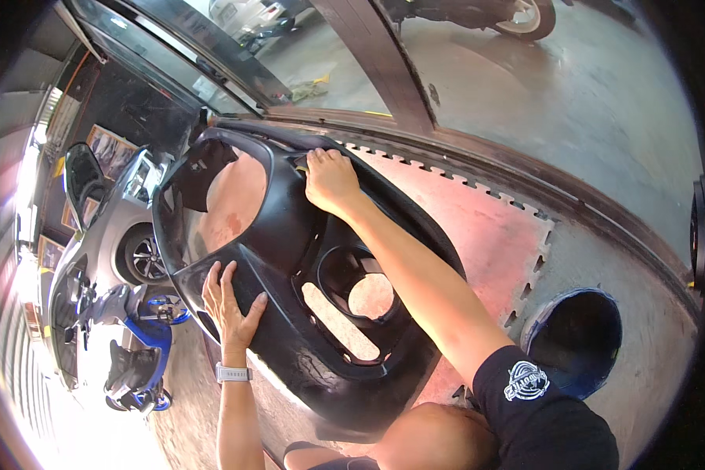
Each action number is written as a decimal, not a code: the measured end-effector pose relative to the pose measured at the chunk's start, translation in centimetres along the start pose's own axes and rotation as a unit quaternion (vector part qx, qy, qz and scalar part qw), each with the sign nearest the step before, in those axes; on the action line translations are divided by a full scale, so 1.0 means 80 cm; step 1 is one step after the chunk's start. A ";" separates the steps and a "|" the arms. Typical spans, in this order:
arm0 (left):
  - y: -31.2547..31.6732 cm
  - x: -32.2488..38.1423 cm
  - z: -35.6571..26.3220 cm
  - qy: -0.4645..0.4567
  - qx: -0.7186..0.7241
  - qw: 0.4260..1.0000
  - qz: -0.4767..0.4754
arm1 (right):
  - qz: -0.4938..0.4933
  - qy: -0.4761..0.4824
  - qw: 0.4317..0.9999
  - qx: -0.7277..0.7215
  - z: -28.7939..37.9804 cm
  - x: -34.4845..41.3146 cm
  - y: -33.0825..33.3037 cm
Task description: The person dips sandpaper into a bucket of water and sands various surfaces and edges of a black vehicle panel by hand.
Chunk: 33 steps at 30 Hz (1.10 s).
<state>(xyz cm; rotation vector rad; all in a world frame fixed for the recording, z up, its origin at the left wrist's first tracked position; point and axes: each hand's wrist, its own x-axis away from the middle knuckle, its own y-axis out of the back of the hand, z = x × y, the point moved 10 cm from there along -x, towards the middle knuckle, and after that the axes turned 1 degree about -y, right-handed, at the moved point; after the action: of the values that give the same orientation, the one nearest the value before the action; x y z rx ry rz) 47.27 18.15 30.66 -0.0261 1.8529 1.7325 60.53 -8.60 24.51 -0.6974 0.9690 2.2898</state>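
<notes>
A large black moulded vehicle body panel (282, 235) lies before me, with a wide opening at its far left, a round well and a long slot nearer me. My left hand (234, 302), with a grey watch at the wrist, rests on the panel's left side, fingers spread and nothing held. On the raised ridge toward the far right side, my right hand (331, 179) presses down with bent fingers. A thin dark piece (301, 163) with a yellowish edge pokes out from under its fingertips; what it is cannot be told.
Pink interlocking foam mat (493, 235) lies under and right of the panel. A round dark tub with a blue rim (573, 341) stands on the right. A blue and black motorcycle (147, 346) and a silver car (103, 235) are at left. A brown door frame (388, 64) crosses the far side.
</notes>
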 end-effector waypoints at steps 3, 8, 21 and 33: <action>-0.002 0.000 -0.002 0.005 0.002 1.000 0.002 | 0.048 0.002 0.998 0.027 0.008 -0.029 -0.018; -0.005 0.002 -0.002 0.009 0.011 1.000 0.005 | 0.232 0.020 0.969 0.085 0.021 -0.062 -0.065; 0.001 0.001 -0.011 -0.020 0.013 0.999 -0.028 | 0.104 0.043 0.990 0.086 0.009 -0.040 -0.043; 0.005 0.007 0.001 0.000 -0.002 0.999 -0.046 | 0.033 -0.044 0.998 0.016 -0.058 0.201 0.105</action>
<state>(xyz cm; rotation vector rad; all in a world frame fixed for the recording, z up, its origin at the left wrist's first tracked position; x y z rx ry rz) 46.69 18.50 30.77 -0.1102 1.8193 1.6727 44.70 -12.48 15.38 -0.5542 1.0005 2.3361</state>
